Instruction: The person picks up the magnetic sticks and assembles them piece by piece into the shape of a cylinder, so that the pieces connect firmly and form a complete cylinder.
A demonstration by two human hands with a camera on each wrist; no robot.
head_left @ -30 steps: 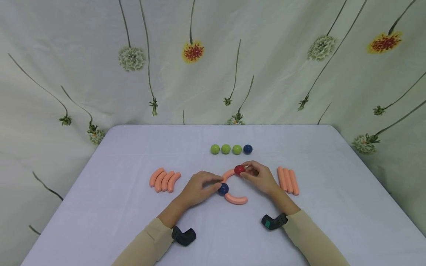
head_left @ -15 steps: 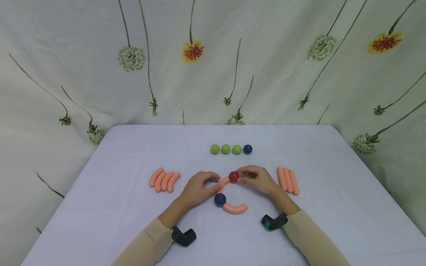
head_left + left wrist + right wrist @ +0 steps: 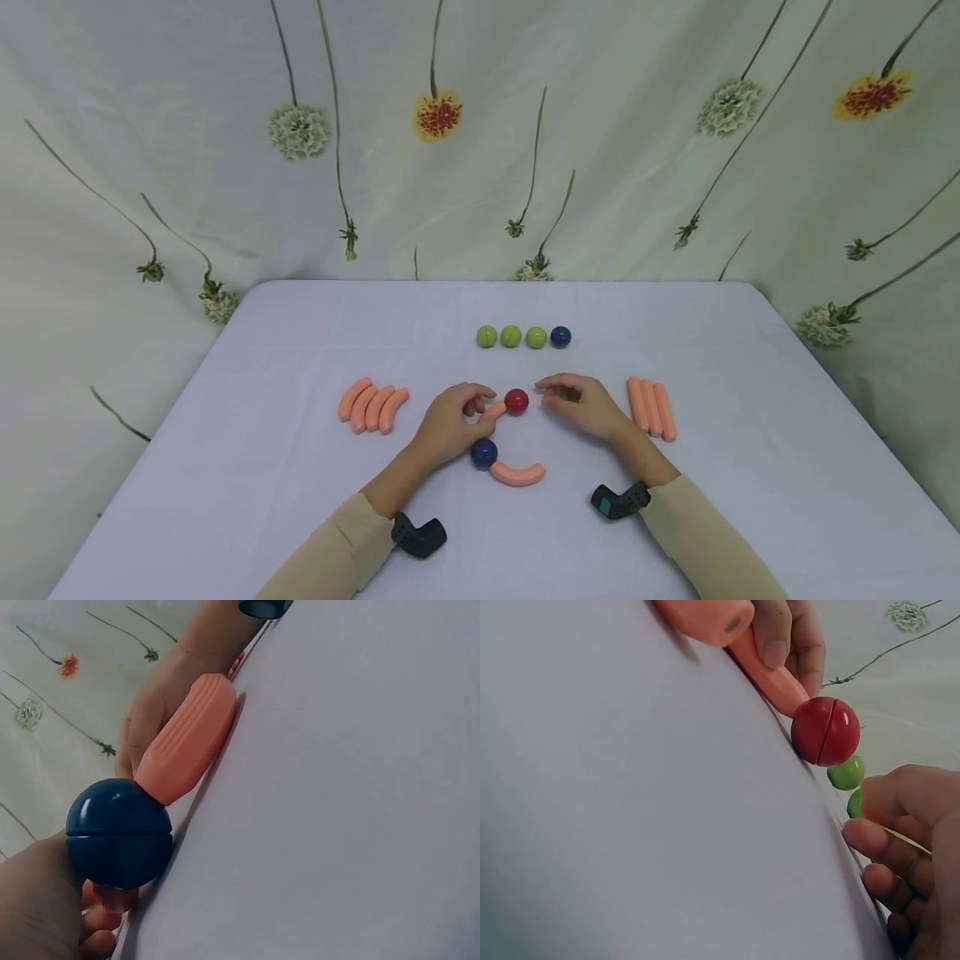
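**Head view: ball-and-rod chain partly built, most parts unused**

Head view, tabletop (image 3: 300,500) in pale cloth carries everything. Largest group: four curved orange rods (image 3: 372,407) lying side by side at left, three straight orange rods (image 3: 652,407) at right, both sets untouched. Row of three green balls (image 3: 511,337) plus a spare blue ball (image 3: 560,337) at the far middle, also untouched.

Built so far, by my read: one short chain in the centre. Curved rod (image 3: 517,474) joins blue ball (image 3: 483,453), that joins a second orange rod (image 3: 492,410), which ends at the red ball (image 3: 516,402). Two rods, two balls joined; seven rods and four balls left, so early stage.

Left hand (image 3: 448,425): grip curled, fingertips pinching the second rod near the red ball. Right hand (image 3: 581,405): grip loosely curled, holding nothing, just beside the red ball but apart from it; right wrist view confirms a gap.
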